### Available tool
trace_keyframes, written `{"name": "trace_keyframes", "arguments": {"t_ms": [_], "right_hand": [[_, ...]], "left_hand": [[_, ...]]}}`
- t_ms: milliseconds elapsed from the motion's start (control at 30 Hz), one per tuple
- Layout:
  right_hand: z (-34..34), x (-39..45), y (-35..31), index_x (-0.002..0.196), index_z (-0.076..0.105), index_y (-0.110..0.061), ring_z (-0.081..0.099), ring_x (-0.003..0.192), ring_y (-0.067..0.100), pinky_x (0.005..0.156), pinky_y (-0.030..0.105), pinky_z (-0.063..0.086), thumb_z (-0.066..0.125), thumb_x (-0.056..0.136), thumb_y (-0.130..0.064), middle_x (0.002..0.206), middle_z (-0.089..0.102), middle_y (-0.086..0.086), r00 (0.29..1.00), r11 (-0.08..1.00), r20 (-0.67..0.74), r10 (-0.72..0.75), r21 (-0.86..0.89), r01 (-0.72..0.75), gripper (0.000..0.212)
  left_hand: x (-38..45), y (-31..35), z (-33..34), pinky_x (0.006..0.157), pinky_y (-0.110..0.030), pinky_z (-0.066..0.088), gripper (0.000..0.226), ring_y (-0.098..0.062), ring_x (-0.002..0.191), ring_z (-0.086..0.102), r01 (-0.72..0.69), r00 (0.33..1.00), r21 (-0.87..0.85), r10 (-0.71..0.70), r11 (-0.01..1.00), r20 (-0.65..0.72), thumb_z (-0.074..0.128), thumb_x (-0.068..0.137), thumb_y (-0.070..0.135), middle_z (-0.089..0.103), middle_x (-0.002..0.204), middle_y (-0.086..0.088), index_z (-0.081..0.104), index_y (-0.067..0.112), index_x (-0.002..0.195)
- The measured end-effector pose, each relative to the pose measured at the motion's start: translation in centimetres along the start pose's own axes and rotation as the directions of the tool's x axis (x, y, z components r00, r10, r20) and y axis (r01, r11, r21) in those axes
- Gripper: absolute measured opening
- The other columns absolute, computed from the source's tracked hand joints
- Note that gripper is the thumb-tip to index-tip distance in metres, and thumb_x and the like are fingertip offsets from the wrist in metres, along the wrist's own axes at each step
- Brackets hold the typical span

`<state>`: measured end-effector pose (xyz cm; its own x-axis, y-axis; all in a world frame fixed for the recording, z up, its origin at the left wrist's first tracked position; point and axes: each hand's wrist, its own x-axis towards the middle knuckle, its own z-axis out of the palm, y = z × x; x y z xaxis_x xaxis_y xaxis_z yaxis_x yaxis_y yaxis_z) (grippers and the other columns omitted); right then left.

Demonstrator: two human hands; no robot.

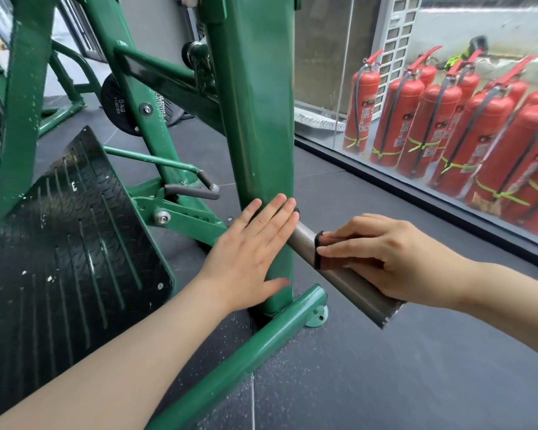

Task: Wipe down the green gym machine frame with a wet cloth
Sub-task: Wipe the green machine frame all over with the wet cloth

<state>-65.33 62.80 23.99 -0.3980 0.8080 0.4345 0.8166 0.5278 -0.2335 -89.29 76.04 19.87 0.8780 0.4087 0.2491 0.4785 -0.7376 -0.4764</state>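
Head view: left hand point(251, 256) lies flat against the lower part of the green upright post point(258, 125) of the machine frame, fingers straight and slightly spread, thumb low near the post's foot. Just to its right, the right hand point(395, 259) presses a brown cloth point(330, 254) onto the grey knurled peg point(348, 280) jutting from the post, fingers curled over cloth and peg. A black ribbed footplate point(72, 243) slopes at left. Red fire extinguishers point(466, 128) stand behind glass at right.

The black weight plate point(118, 107) reads "5KG"; extinguisher labels are illegible.
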Motion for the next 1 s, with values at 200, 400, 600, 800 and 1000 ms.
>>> {"name": "trace_keyframes", "arguments": {"t_ms": [200,400,600,800,1000], "right_hand": [[1.5,0.6,0.7,0.138,0.066,-0.018,0.060,0.128,0.016,0.119,0.037,0.039,0.059,0.105,-0.031,0.135,0.066,-0.004,0.997,0.995,0.057,0.049,0.082,-0.054,0.037],[0.1,-1.4,-1.1,0.152,0.052,-0.026,0.048,0.138,0.013,0.116,0.028,0.039,0.045,0.110,-0.041,0.155,0.043,-0.005,0.973,0.991,0.209,0.102,0.066,-0.118,0.045],[-0.1,-1.5,-3.3,0.158,0.041,-0.017,0.056,0.088,0.027,0.070,0.040,0.055,0.036,0.110,-0.039,0.142,0.056,-0.001,0.969,0.928,0.245,0.030,-0.367,0.064,0.053],[0.9,-1.6,-3.0,0.156,0.044,-0.018,0.061,0.116,0.035,0.091,0.059,0.055,0.030,0.109,-0.046,0.154,0.051,0.001,0.968,0.941,0.215,0.130,-0.334,-0.052,0.057],[1.5,-2.2,-3.6,0.154,0.045,-0.030,0.064,0.102,0.037,0.074,0.047,0.062,0.036,0.106,-0.044,0.150,0.049,0.009,0.957,0.947,0.158,0.243,-0.251,-0.199,0.051]], "left_hand": [[0.5,0.4,0.8,0.129,-0.048,-0.002,0.111,-0.026,0.161,-0.002,-0.004,1.000,-0.069,0.004,0.998,0.000,0.049,0.089,0.074,0.001,0.174,-0.010,0.006,0.007,0.165],[0.4,0.3,0.8,0.129,-0.048,0.004,0.108,-0.026,0.161,0.004,-0.016,1.000,-0.121,0.014,0.992,-0.020,0.055,0.089,0.068,0.006,0.174,-0.010,0.012,0.007,0.165],[0.3,0.3,0.7,0.129,-0.048,0.002,0.105,-0.025,0.161,-0.002,-0.006,1.000,-0.159,0.006,0.987,0.003,0.051,0.091,0.067,0.001,0.174,-0.009,0.006,0.008,0.166],[0.3,0.3,0.7,0.130,-0.048,0.003,0.104,-0.026,0.161,-0.004,-0.008,1.000,-0.160,0.012,0.987,0.021,0.047,0.092,0.067,-0.001,0.174,-0.009,0.003,0.007,0.166],[0.2,0.3,0.8,0.130,-0.047,0.001,0.106,-0.025,0.160,-0.008,-0.008,1.000,-0.170,0.013,0.985,0.028,0.046,0.092,0.069,-0.006,0.174,-0.008,-0.001,0.009,0.166]]}}
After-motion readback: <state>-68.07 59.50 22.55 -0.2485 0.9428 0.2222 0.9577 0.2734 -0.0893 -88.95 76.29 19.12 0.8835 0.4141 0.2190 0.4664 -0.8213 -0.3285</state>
